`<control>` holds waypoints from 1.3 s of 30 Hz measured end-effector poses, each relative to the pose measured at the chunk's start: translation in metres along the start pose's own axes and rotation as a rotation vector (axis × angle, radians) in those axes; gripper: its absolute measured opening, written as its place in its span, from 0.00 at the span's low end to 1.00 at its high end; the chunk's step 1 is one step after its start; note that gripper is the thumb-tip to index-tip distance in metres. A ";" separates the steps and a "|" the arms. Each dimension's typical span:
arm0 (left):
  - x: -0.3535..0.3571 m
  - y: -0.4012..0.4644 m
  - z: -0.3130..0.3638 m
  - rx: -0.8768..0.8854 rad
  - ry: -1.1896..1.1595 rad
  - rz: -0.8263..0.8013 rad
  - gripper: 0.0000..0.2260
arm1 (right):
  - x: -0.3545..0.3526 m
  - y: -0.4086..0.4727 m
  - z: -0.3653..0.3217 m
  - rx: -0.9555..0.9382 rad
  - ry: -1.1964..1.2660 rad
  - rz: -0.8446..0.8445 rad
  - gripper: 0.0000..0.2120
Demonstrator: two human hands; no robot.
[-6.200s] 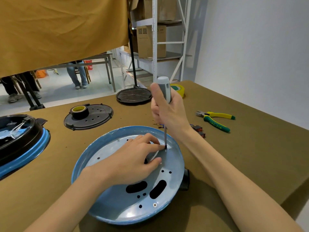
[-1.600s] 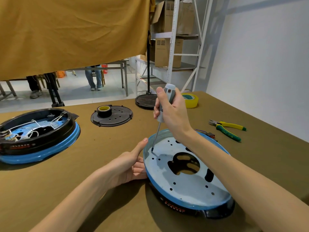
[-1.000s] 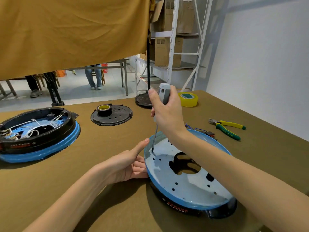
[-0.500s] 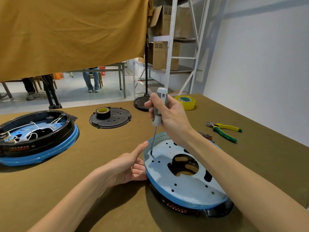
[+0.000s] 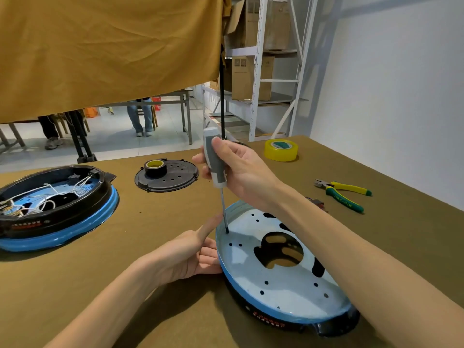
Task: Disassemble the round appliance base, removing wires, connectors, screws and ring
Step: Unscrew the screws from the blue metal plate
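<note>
screwdriver (image 5: 215,162) now upright, base (image 5: 281,285) between hands

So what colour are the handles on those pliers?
The pliers have yellow and green handles, seen best in the head view, lying on the table.

The room is bright and evenly lit, daylight-toned, with the white wall (image 5: 401,84) on the right glowing pale and carrying a soft grey shadow band from the shelving (image 5: 258,71). Soft, short shadows sit under the forearms and beneath the round base (image 5: 283,292) on the table (image 5: 150,285), and a mild sheen runs along its blue rim. The wide lens bends straight lines near the edges, and everything stays fairly sharp, with only slight softness far back.
</note>
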State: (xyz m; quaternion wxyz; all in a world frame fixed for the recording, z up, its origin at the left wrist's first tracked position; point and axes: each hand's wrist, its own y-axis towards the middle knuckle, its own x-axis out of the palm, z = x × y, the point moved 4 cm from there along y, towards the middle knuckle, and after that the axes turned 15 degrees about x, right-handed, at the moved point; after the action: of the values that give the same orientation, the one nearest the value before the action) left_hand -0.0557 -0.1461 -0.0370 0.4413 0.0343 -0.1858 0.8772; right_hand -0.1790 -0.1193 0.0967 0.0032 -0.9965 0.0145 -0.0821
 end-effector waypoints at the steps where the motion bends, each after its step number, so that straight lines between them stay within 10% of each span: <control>1: -0.001 0.001 -0.001 0.003 -0.001 -0.005 0.36 | 0.004 0.000 0.003 0.022 0.035 -0.019 0.17; 5: -0.006 0.003 -0.003 -0.003 0.025 -0.012 0.48 | 0.007 -0.005 0.002 0.050 0.075 -0.001 0.22; 19: -0.003 -0.014 0.014 -0.048 0.191 -0.096 0.43 | -0.006 -0.018 -0.018 -0.090 0.268 0.214 0.16; 23: -0.001 -0.014 0.013 -0.034 0.216 -0.101 0.36 | 0.000 -0.015 -0.016 -0.112 0.061 0.317 0.28; 39: 0.003 -0.017 0.014 -0.017 0.207 -0.114 0.34 | 0.013 -0.012 -0.010 0.084 0.243 -0.110 0.23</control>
State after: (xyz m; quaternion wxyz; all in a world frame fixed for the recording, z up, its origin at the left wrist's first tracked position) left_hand -0.0458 -0.1396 -0.0186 0.5078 -0.0498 -0.1446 0.8478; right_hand -0.1672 -0.1080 0.1089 0.0387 -0.9775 -0.0434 -0.2028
